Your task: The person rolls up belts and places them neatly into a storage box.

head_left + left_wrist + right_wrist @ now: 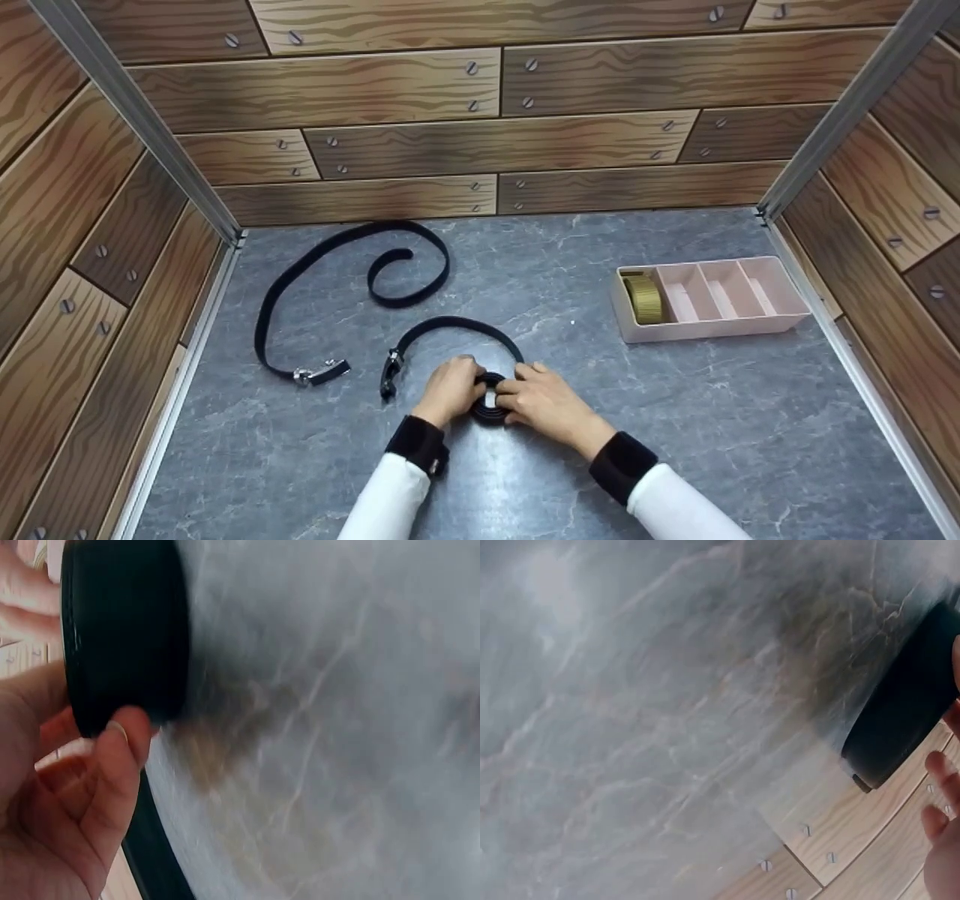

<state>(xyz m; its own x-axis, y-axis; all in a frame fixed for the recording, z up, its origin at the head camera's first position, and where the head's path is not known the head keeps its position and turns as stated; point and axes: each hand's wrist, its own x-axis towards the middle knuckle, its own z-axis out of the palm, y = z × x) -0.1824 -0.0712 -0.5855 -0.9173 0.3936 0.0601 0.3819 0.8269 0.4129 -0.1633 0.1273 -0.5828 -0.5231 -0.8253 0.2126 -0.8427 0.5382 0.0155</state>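
Observation:
A black belt is wound into a partial coil standing on its edge on the grey marbled table. My left hand grips the coil's left side; thumb and finger pinch its edge in the left wrist view, where the coil looms large. On the opposite side my right hand holds the coil, with fingertips at its inner opening. The belt's unrolled strap arcs away behind the hands to a silver buckle on the left. In the right wrist view only some right fingers show beside the coil.
A second black belt lies loosely curved at the back left, its buckle toward me. To the right stands a pink divided box with a rolled gold-coloured strap in its leftmost compartment. Wood-patterned walls enclose the table on three sides.

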